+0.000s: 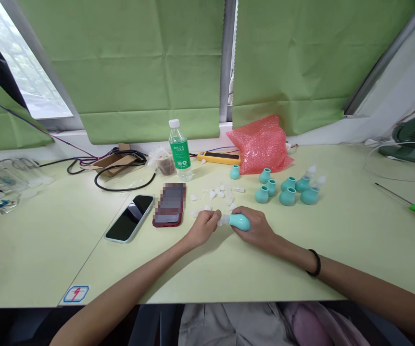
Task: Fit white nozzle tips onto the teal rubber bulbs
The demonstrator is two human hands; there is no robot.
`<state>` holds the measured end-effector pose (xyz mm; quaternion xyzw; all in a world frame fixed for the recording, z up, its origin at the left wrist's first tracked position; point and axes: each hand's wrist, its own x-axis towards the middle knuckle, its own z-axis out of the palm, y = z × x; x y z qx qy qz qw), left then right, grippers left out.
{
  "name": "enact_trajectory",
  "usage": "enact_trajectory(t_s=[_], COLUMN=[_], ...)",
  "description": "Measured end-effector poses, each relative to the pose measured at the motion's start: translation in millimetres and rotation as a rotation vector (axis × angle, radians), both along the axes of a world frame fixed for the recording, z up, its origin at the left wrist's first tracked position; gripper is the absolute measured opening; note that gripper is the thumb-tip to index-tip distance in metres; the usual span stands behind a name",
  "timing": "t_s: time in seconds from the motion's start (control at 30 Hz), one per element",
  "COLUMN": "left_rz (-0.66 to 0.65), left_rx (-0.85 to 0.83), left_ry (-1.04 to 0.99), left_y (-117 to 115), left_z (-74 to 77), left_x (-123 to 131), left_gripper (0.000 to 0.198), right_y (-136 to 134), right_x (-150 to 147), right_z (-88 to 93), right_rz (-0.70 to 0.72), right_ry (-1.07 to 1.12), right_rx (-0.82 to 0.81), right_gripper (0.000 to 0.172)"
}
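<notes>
Creased green paper sheets [138, 62] cover the windows behind a broad, smooth, pale yellow-green table [337, 250] that fills the scene from edge to edge. At its far side lies a crumpled pink bubble-wrap bag [261, 144], with a clear plastic water bottle [180, 151] with a green label standing upright to the left, near a loop of black cables [120, 178]. Two flat phones lie side by side nearer the person: a glossy black phone [130, 217] and a red-cased phone [170, 204]. A cluster of rounded, matte teal bulbs [288, 190] stands right of centre.

At the table's middle, the right hand [257, 230] wraps its fingers around a single teal bulb [239, 221], held just above the surface. Its long axis runs side to side, neck pointing to the person's left. The left hand [203, 228] meets it there, fingers curled tight on the translucent tip [223, 220] at the neck. Small white plastic pieces [216, 192] are scattered just beyond.
</notes>
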<state>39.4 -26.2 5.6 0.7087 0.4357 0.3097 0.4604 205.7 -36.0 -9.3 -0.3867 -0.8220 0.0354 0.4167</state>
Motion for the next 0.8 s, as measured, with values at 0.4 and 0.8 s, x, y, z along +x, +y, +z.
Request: enact_trajectory(t_s=[0.4, 0.8], left_rz=[0.270, 0.096], left_rx=[0.166, 0.251], left_ry=[0.012, 0.120], left_y=[-10.9, -11.8], left_z=[-3.0, 3.5], left_x=[10.1, 6.5], left_gripper=[0.029, 0.026], right_y=[-8.8, -11.6], right_x=[-5.4, -5.5], right_z=[-0.5, 16.0], right_rz=[-0.033, 0.139], right_ry=[-0.109, 0.191], right_rx=[0.074, -0.666], right_gripper=[0.021, 0.013])
